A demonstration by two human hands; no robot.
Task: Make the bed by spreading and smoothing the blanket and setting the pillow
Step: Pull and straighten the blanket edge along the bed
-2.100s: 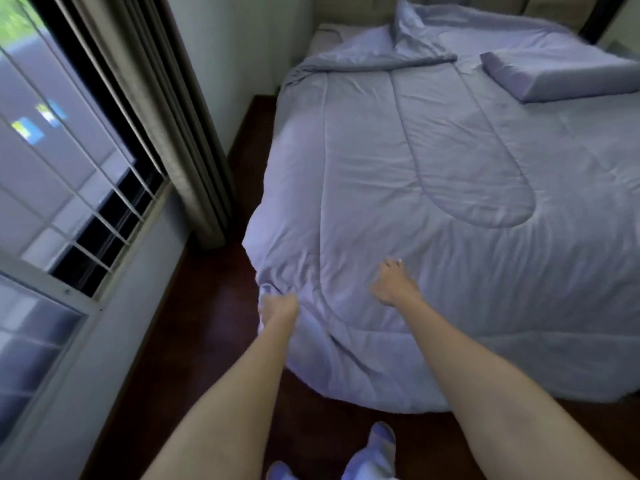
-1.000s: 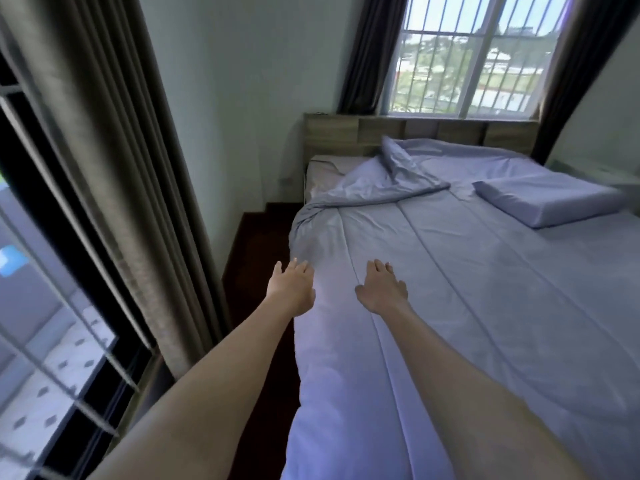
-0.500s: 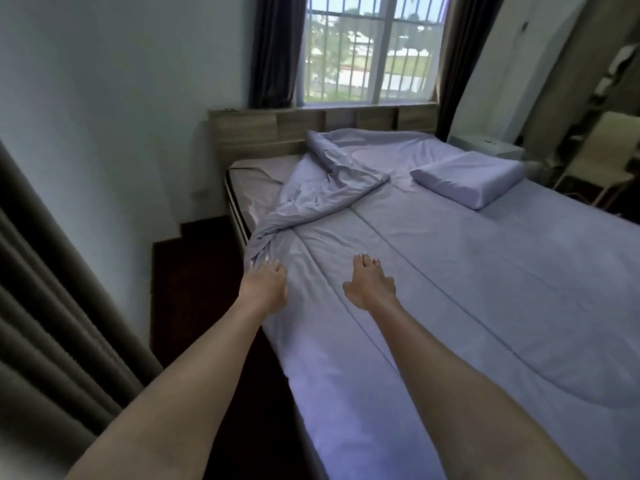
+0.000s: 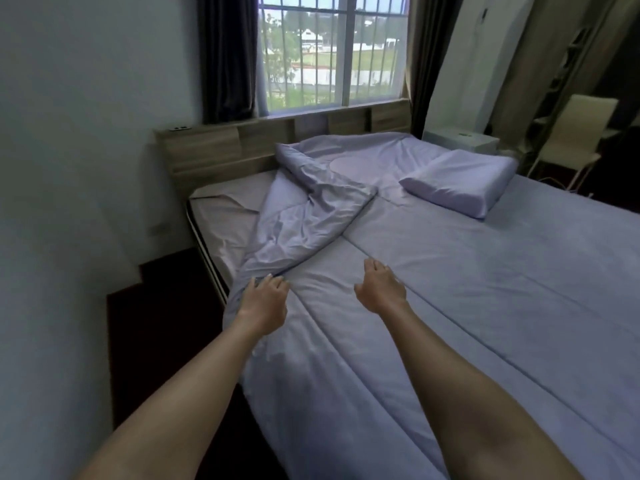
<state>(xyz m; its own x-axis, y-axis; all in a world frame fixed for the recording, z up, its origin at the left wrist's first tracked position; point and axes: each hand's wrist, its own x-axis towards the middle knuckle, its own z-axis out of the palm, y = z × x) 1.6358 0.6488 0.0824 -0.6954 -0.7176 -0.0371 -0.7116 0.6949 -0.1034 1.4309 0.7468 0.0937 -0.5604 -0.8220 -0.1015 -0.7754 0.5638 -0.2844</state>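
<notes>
A lilac blanket [image 4: 467,278] covers most of the bed, lying flat on the right. Its top left corner [image 4: 304,209] is folded back in a crumpled heap, baring the sheet [image 4: 225,216] near the headboard. A lilac pillow [image 4: 460,181] lies on the blanket at the upper right. My left hand [image 4: 265,303] reaches over the blanket's left edge just below the folded heap, fingers loosely bent, holding nothing. My right hand [image 4: 381,289] hovers over the flat blanket with relaxed fingers, empty.
A wooden headboard [image 4: 214,150] runs under a barred window [image 4: 332,53]. A white wall stands on the left with a narrow dark floor strip [image 4: 156,323] beside the bed. A small white table [image 4: 460,140] and a chair [image 4: 575,133] stand at the far right.
I have walked from the foot of the bed up its left side. My left hand let go of the blanket's edge, and both hands now reach toward the folded-back corner.
</notes>
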